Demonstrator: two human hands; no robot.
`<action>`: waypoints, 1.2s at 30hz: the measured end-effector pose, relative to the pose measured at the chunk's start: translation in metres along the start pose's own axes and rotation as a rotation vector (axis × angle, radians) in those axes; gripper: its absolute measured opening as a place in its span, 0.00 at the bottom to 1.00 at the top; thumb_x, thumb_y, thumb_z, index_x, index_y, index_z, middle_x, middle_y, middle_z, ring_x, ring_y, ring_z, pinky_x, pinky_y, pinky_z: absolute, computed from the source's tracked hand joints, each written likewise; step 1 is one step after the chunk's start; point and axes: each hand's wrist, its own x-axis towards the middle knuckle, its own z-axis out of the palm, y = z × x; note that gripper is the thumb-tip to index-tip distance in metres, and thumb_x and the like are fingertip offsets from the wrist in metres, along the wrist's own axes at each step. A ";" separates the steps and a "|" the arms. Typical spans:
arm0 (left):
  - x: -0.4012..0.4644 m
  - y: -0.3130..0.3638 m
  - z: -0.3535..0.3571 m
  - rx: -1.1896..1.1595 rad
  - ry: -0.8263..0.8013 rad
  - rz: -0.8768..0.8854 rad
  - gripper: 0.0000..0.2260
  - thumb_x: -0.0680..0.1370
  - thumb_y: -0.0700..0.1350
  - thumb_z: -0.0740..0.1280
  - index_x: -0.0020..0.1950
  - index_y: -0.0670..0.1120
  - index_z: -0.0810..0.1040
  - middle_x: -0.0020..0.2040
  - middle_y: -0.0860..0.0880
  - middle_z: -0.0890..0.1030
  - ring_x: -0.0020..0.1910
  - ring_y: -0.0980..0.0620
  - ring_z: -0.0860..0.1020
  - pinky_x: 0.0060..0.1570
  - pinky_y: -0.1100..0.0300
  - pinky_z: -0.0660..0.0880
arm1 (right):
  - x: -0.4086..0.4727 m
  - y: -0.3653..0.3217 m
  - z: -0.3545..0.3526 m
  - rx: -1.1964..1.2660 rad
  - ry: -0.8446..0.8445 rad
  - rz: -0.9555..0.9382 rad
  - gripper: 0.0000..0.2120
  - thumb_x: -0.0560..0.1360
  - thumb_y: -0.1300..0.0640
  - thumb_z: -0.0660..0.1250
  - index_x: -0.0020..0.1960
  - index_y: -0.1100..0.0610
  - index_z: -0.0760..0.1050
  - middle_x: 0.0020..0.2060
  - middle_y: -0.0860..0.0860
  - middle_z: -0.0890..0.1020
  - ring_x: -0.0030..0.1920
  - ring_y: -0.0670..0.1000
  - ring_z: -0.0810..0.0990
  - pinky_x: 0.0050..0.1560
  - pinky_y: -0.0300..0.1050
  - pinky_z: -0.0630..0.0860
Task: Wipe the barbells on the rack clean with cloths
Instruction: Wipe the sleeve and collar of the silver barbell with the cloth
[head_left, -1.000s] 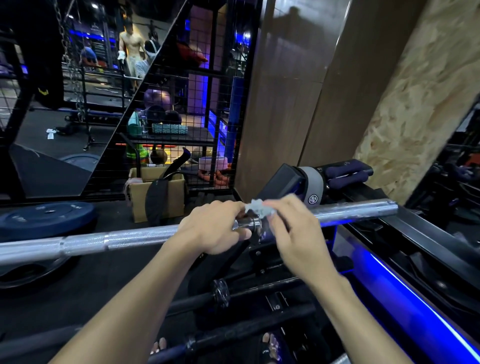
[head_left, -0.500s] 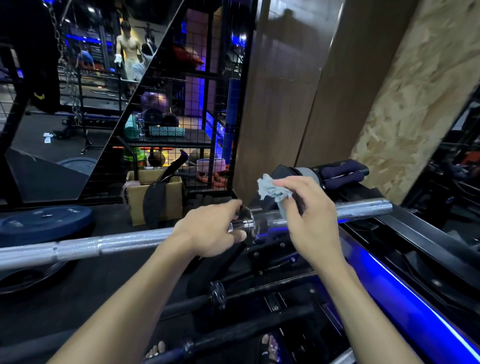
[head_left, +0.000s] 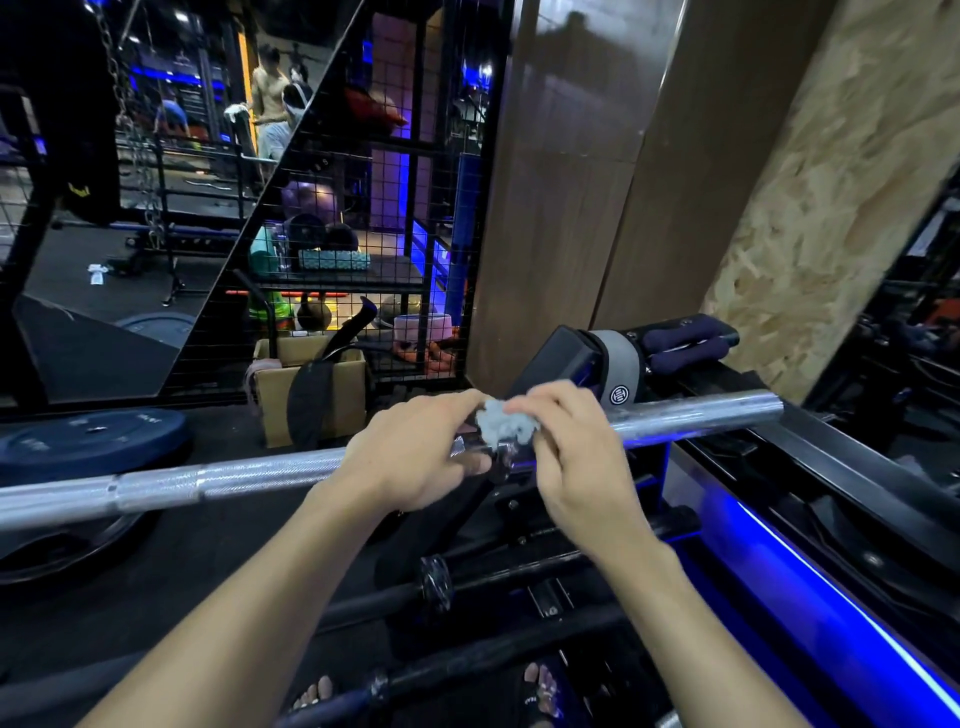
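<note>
A long silver barbell (head_left: 223, 480) runs across the view from the lower left to the upper right, its sleeve end (head_left: 696, 413) resting near the black rack (head_left: 810, 467). My left hand (head_left: 415, 457) grips the shaft just left of the collar. My right hand (head_left: 576, 457) holds a crumpled pale grey cloth (head_left: 506, 425) and presses it onto the collar, right against my left hand's fingertips. Two dark barbells (head_left: 467, 582) lie lower on the rack below my arms.
A blue bumper plate (head_left: 88, 436) lies on the floor at the left, a cardboard box (head_left: 311, 395) stands behind the bar. A wire-mesh cage (head_left: 363, 208) with gear and a wooden wall (head_left: 571, 182) rise behind. A blue light strip (head_left: 831, 597) runs at the right.
My right hand, which had lifted the cloth above the bar, has come back down and pushed it onto the collar. My left hand has stayed on the shaft.
</note>
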 end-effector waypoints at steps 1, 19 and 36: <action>0.001 0.000 0.000 0.011 -0.017 -0.007 0.21 0.78 0.56 0.70 0.69 0.63 0.68 0.62 0.59 0.80 0.62 0.47 0.77 0.53 0.52 0.73 | 0.007 0.000 0.001 -0.005 -0.006 0.007 0.16 0.75 0.70 0.59 0.57 0.61 0.80 0.53 0.48 0.77 0.54 0.49 0.72 0.56 0.39 0.70; 0.011 -0.007 0.002 0.062 -0.119 0.006 0.22 0.79 0.59 0.68 0.71 0.59 0.70 0.64 0.55 0.81 0.64 0.46 0.77 0.60 0.49 0.74 | 0.023 -0.001 -0.014 0.125 0.037 0.077 0.20 0.74 0.71 0.61 0.55 0.52 0.83 0.52 0.41 0.84 0.58 0.44 0.77 0.60 0.36 0.71; 0.008 -0.005 0.002 0.028 -0.071 0.036 0.16 0.76 0.55 0.69 0.63 0.63 0.72 0.58 0.59 0.81 0.58 0.47 0.79 0.55 0.48 0.76 | -0.029 -0.017 0.013 0.166 0.124 0.018 0.21 0.70 0.73 0.62 0.51 0.55 0.84 0.52 0.40 0.83 0.59 0.46 0.77 0.61 0.35 0.71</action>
